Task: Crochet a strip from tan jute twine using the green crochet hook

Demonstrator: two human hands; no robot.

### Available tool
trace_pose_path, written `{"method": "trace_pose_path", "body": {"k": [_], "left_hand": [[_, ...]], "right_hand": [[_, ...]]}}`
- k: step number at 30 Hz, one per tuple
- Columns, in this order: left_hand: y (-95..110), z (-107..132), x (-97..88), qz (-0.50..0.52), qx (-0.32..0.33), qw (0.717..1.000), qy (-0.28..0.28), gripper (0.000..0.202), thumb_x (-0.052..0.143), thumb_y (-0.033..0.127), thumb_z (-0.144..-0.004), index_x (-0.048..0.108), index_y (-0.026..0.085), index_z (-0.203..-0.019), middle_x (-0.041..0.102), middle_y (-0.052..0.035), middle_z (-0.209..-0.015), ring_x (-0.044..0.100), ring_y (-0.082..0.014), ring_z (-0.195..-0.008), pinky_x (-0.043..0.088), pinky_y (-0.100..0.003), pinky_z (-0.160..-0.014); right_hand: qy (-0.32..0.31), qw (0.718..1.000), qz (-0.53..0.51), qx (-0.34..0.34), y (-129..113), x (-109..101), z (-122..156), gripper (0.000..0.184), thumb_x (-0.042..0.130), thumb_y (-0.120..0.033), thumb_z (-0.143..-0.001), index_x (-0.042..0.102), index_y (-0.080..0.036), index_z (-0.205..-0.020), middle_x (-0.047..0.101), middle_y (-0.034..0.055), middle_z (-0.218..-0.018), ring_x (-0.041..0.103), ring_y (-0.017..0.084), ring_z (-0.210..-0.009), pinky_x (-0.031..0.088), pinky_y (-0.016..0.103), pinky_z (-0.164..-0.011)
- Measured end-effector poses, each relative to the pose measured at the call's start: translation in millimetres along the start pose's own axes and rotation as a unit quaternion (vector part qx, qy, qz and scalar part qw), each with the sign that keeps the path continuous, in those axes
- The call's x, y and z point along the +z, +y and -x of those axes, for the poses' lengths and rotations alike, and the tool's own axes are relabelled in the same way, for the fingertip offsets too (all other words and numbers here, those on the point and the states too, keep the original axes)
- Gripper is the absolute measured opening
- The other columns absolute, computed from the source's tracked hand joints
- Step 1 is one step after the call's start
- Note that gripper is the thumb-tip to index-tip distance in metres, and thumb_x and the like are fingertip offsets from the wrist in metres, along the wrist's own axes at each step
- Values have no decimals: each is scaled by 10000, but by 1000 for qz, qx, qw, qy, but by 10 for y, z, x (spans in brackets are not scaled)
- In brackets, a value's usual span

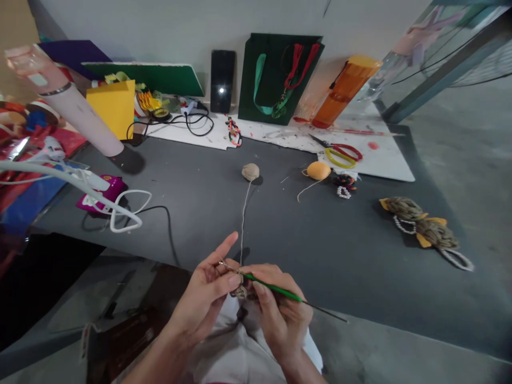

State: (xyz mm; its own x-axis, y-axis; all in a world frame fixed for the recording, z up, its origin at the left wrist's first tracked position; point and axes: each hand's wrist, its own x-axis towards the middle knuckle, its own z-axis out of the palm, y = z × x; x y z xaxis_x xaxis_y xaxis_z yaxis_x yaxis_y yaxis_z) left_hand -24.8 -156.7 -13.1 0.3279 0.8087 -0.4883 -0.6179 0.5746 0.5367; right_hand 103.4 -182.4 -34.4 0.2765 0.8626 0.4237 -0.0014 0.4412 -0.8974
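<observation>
At the table's near edge, my right hand [282, 306] grips a crochet hook [276, 289] by its green handle. The hook's thin metal tip points left, towards my left fingers. My left hand [210, 290] pinches a small grey-brown crocheted piece [239, 292] between thumb and fingers, its index finger raised. Both hands meet at this piece, and part of it is hidden by the fingers. From there a strand of yarn [243, 218] runs straight up the table to a small beige yarn ball [250, 172].
An orange yarn ball [319, 170] lies right of the beige one, near scissors [340, 152]. Finished-looking braided pieces with beads [436, 233] lie far right. Left are a pink bottle [80, 109], a white cable [120, 216] and a magenta box [102, 193]. A green bag [276, 74] and phone [222, 80] stand behind.
</observation>
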Motion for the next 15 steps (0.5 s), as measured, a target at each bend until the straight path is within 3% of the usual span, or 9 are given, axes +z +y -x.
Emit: {"method": "trace_pose_path", "body": {"k": [7, 15], "left_hand": [[14, -2, -23, -33, -7, 999, -26, 651, 896, 202, -649, 718, 281, -1270, 617, 32, -700, 564, -105, -675, 428, -240, -682], [43, 1, -38, -48, -11, 999, -24, 669, 881, 180, -655, 703, 282, -1292, 599, 33, -694, 478, -86, -620, 370, -236, -617]], "right_hand": [[4, 998, -10, 55, -31, -40, 37, 156, 552, -182, -994, 680, -254, -1047, 800, 42, -907, 702, 146, -647, 571, 245, -524], [1, 999, 4, 48, -41, -45, 2, 111, 548, -244, -1009, 658, -236, -993, 796, 46, -847, 694, 147, -604, 536, 219, -440]]}}
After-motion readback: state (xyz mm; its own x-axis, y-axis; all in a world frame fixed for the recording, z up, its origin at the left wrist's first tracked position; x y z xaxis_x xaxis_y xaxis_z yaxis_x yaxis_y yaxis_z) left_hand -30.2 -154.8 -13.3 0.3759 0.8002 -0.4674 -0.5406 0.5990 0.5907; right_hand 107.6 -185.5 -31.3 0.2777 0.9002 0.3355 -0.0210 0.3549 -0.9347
